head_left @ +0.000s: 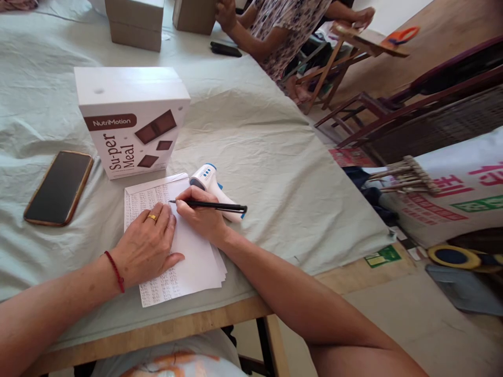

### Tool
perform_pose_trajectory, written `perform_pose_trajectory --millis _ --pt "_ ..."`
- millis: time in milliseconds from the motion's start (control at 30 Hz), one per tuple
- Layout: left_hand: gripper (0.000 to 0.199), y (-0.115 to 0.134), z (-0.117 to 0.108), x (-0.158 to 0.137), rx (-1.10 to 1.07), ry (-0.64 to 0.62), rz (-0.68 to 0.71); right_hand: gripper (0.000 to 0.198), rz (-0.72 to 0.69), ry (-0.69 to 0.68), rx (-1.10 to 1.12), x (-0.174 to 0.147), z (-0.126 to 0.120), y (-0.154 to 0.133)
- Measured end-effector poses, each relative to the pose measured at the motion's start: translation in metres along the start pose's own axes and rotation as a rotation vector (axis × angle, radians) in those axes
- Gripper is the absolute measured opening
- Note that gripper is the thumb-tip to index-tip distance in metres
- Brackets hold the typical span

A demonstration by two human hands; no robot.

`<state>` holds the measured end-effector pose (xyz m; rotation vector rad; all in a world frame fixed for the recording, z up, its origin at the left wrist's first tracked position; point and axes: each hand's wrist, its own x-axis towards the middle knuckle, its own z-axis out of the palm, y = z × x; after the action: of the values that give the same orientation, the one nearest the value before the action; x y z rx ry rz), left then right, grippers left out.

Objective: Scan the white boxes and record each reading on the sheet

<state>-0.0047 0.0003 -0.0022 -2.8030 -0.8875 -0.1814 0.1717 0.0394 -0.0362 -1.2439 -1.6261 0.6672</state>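
Note:
A stack of white paper (192, 262) with columns of handwriting lies at the table's near side. My left hand (147, 243) rests flat on it, fingers stretched out, a ring on one finger and a red cord at the wrist. In my right hand (204, 214) a black pen (216, 206) is pinched, its tip at the page just past my left fingertips. Partly behind that hand lies a white infrared thermometer (210, 180). Beyond the paper stands a white NutriMotion box (133, 125) with chocolate pieces printed on it.
A phone (58, 188) lies left of the paper on the cloth-covered table (251, 141). Cardboard boxes (135, 26) and a dark object (226, 50) sit at the far side, near another person (275, 36). Right of the table are a chair (361, 115) and a printed sack (451, 183).

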Motion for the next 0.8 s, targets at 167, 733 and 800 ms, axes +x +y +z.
perform_pose_trajectory --millis 167,733,800 --pt "0.073 0.0004 0.0013 -0.0009 0.005 0.020 0.006 0.008 -0.003 0.003 -0.007 0.0006 -0.0001 -0.0011" --pt "0.073 -0.0002 0.0011 -0.0004 -0.001 0.041 0.003 0.008 0.027 -0.006 -0.015 0.0001 -0.0014 -0.0012" --pt "0.072 -0.0001 0.0004 0.0002 0.001 0.033 -0.001 0.007 0.039 0.006 -0.017 0.0003 -0.0013 -0.0001"
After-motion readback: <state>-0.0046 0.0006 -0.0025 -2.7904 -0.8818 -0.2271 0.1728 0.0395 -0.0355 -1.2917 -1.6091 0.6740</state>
